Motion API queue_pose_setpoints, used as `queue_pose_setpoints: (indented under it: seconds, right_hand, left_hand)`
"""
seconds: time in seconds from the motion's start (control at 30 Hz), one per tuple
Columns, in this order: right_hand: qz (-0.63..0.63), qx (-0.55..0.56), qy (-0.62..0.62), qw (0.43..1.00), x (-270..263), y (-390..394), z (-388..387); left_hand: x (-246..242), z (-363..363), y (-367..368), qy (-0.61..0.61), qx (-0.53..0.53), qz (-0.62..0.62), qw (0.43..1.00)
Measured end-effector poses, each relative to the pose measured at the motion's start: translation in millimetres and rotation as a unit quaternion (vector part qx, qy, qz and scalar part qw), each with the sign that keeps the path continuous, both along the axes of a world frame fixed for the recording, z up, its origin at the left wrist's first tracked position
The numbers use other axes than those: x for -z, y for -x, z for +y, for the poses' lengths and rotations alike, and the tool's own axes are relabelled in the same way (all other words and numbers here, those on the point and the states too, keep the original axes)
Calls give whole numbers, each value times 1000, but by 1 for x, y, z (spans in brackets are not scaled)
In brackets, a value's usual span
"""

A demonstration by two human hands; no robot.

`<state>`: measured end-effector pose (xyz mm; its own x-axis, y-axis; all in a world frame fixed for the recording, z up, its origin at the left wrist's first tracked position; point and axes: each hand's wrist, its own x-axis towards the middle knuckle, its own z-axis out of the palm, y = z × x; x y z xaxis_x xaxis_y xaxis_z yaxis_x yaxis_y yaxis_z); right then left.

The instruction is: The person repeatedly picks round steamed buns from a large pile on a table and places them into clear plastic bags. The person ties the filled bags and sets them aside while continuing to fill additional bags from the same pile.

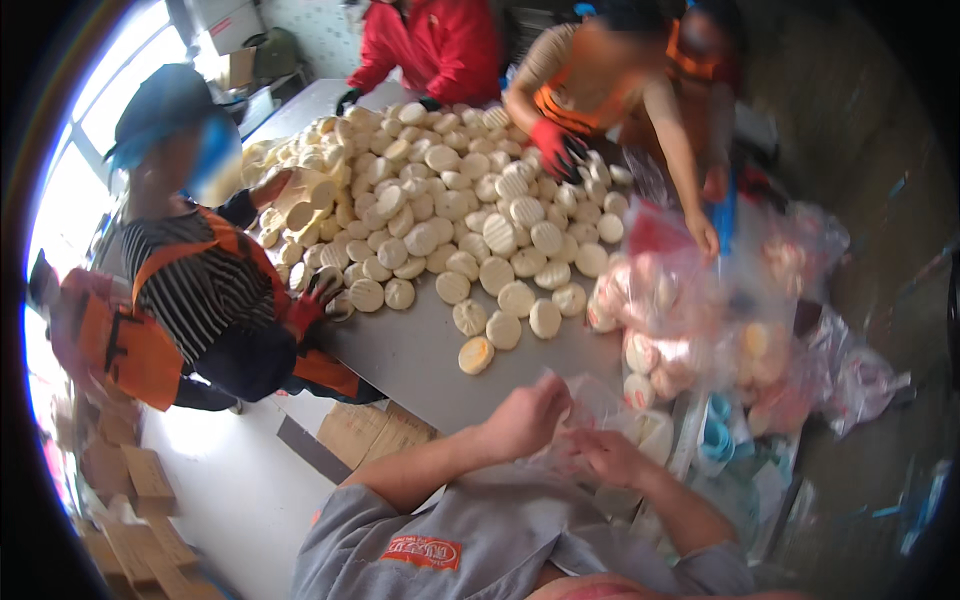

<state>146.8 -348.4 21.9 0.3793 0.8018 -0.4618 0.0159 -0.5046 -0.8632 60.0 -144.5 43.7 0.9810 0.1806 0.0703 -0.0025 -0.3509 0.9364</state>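
Note:
My left hand [529, 416] pinches a thin clear plastic bag [592, 397] just past the table's near edge, in front of my chest. On the other side of the same bag, my right hand [611, 454] grips it with bent fingers; motion blur hides the exact finger contact. Pale round pieces show faintly at the bag's right, but I cannot tell if they are inside it. Beyond my hands, a large heap of pale flat round cakes [450, 195], likely filled dough, covers the grey table [420, 352]. One browner cake [476, 355] lies nearest me.
Filled clear bags of cakes [652, 300] crowd the table's right side. Light-blue cups [716, 435] stand near my right arm. A co-worker [210, 285] is at the left; another's red glove [555, 150] touches the heap. Cardboard boxes [375, 435] lie below the table.

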Motion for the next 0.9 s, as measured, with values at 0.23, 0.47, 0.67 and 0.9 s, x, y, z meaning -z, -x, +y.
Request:
queue_pose_setpoints:
  seconds: [0.23,0.47,0.67,0.9]
  right_hand:
    - [-450,-86,-152,876,-38,-7,8]
    - [-492,-115,-161,848,-67,-9,17]
    - [-473,-165,-165,850,-73,-13,25]
    - [-349,-100,-142,921,-49,-13,12]
  left_hand:
    - [-2,10,5,174,-37,88,980]
    - [0,23,9,117,-16,87,989]
    - [-6,45,23,202,57,140,968]
    - [159,77,94,-366,-203,62,906]
